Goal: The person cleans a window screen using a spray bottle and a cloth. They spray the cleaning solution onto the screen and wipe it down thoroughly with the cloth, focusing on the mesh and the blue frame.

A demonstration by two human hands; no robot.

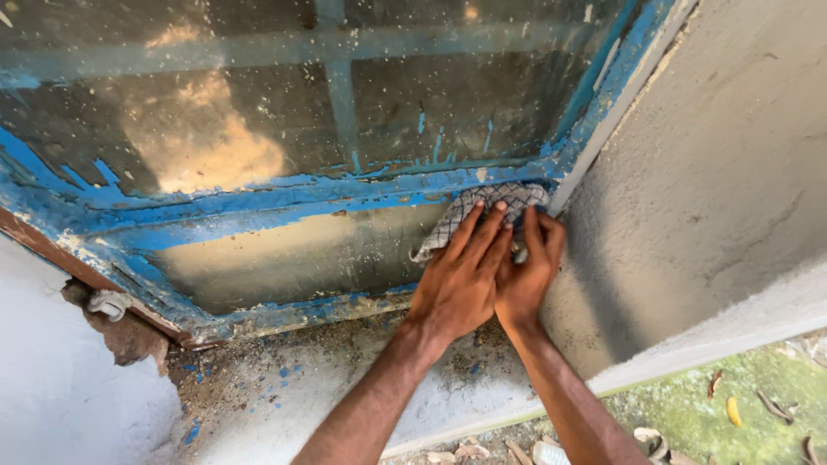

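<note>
A checked grey cloth point(491, 211) sits pressed against the lower right corner of a dirty window pane point(293, 258), right where the blue-painted frame point(258, 191) meets the grey plaster wall point(715, 181). The cloth lies bunched, with its long side running left to right along the frame bar above it, and a loose end hangs down toward the left. Both hands are on it from below, so the cloth lies just beyond the fingertips, on the far side of both palms. The left hand point(461, 280) lies flat with its fingers stretched out and close together, pushing the cloth onto the glass. The right hand point(527, 275) is tucked against it, touching it along the side, fingers bent over the cloth's right edge next to the wall; whether it pinches the cloth or only presses is hard to tell from this angle. The left hand covers more of the cloth. Near the wrists, the sill point(345, 379) carries dust and flecks of blue paint. Dry leaves point(732, 412) lie on mossy ground at the near right.
</note>
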